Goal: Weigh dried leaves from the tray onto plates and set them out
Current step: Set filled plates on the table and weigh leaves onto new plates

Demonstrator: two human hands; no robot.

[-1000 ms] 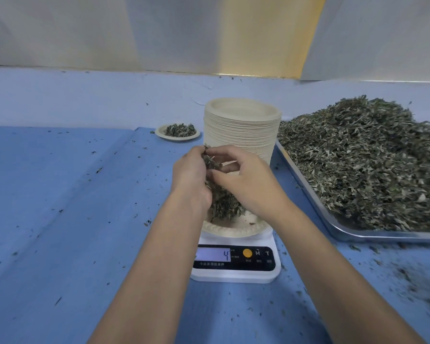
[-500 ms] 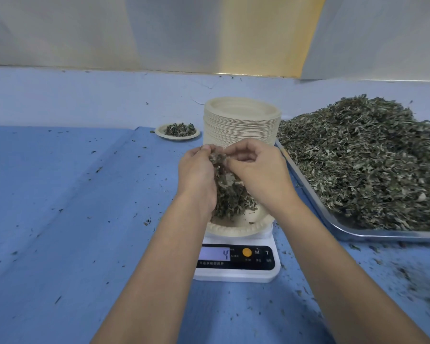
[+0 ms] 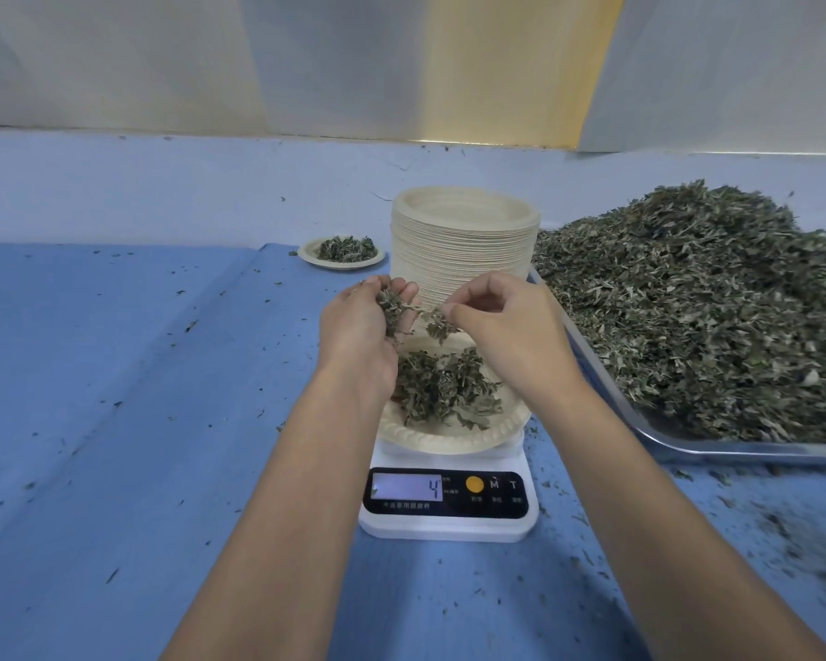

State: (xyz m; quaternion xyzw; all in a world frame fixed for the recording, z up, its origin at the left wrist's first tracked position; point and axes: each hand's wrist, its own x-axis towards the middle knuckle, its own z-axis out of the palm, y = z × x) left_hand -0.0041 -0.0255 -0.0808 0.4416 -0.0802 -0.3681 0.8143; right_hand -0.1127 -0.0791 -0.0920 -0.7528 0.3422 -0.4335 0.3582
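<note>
Above the plate (image 3: 430, 441) on the scale (image 3: 449, 527), left hand (image 3: 353, 326) cups dried leaves (image 3: 392, 307); right hand (image 3: 511, 326) pinches a leafy sprig (image 3: 437, 326)

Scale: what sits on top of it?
A plate holding a pile of leaves. The left hand and right hand, above it, cover the plate's far rim; the top of the scale is hidden under the plate.

Blue-covered table (image 3: 115, 374), pale wall (image 3: 163, 54)

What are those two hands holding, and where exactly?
The left hand cups a clump of dried leaves in its fingers; the right hand pinches a leafy sprig by its upper end.
</note>
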